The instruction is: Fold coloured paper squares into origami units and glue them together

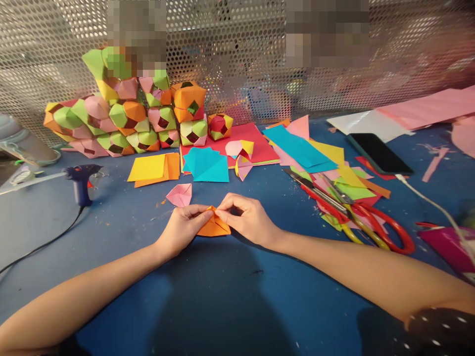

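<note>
Both hands meet at the centre of the frame over a blue table (237, 306). Left hand (181, 228) and right hand (249, 217) each pinch the upper edge of a small folded orange paper (214, 226), thumbs and forefingers closed on it from either side. The paper lies flat on the table between them, its raised point caught between the fingertips, a hold that seems meant to keep a crease steady while it is pressed.

Just above the left hand lies a folded pink piece (180, 194), near but not touching. Higher, in the middle of the frame, loose squares lie in short stacks within easy reach: yellow and orange sheets (154, 168), a fan of turquoise sheets (206, 165), and a red sheet (247, 141) with small folded units on it.

At the upper left, many finished multicoloured paper cubes (126, 118) are piled against a perforated metal screen (260, 59), which appears to prop the stack up. At the far left a blue glue gun (80, 179) stands on its rest, cord trailing toward the lower left.

To the right of centre, red-handled scissors (374, 222) and a second pair lie on paper scraps (349, 183). A dark phone (378, 153) lies face up at the upper right, a white cable (430, 202) beside it.

No box, tray or other container shows; the cubes have open windows, but whether anything is inside cannot be told.
</note>
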Motion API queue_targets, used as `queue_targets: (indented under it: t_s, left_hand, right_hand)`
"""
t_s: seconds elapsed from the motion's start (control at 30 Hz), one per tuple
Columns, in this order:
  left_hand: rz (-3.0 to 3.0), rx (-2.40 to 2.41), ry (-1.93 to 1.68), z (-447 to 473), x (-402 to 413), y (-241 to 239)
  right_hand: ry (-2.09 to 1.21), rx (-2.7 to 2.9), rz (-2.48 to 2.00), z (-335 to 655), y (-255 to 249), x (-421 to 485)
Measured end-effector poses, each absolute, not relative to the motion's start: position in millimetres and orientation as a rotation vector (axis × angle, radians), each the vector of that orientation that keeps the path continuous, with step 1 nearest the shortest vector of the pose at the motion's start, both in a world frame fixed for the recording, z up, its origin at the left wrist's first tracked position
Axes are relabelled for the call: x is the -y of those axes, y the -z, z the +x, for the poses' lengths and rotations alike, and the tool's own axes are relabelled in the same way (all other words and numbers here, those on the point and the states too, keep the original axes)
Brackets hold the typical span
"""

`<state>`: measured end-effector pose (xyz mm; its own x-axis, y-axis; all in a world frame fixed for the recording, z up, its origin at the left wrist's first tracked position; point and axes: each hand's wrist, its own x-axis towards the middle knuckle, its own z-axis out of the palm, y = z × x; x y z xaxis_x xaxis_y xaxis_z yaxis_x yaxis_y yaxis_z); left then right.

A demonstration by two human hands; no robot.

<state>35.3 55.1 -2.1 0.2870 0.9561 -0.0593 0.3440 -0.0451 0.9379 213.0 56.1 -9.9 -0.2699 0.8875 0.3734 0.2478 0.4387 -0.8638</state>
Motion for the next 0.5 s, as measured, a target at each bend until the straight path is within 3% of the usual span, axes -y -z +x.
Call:
queue_targets:
  t_s: [0.3, 0.5]
  left_hand:
    - [1.596, -1.209, -0.784, 34.4, -55.0, 2.1]
    - [1.772, -1.202, -0.737, 36.1, -49.6, 0.3]
  right_hand:
    - [-0.961, 1.734, -0.927, 211.4, 11.1, -56.6]
    - [-0.794, 1.832, -0.872, 212.1, 8.3, -55.5]
